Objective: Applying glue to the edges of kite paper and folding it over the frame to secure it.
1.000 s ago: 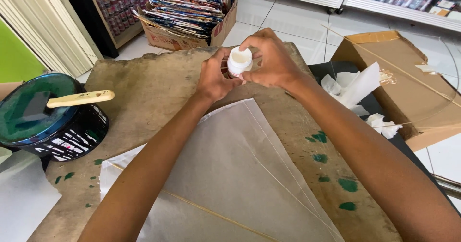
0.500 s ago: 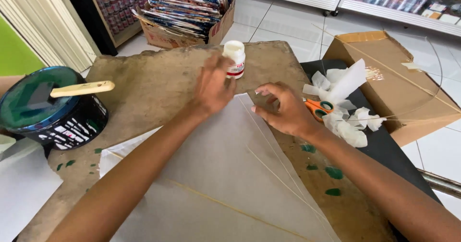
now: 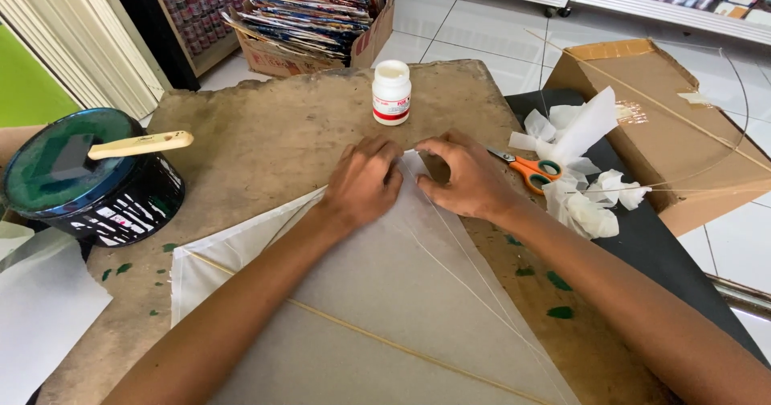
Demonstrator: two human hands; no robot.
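A white paper kite sheet (image 3: pixel 385 292) with thin bamboo sticks lies on a worn brown board (image 3: pixel 265 132). My left hand (image 3: pixel 363 184) rests flat on the sheet's top corner, fingers spread down on the paper. My right hand (image 3: pixel 466 176) presses the same corner from the right, fingertips touching the paper edge. A small white glue bottle (image 3: pixel 392 92) with a red label stands upright on the board just beyond both hands, apart from them.
Orange-handled scissors (image 3: pixel 532 168) and crumpled white paper scraps (image 3: pixel 582 188) lie right of my right hand. A round dark green tin (image 3: pixel 84 180) with a wooden stick across it sits left. A cardboard box (image 3: pixel 658 116) is at right; another, holding stacked printed sheets (image 3: pixel 317 11), stands beyond.
Both hands held the glue bottle a second ago. The bottle was set down on the board, and both hands came down onto the kite's top corner.
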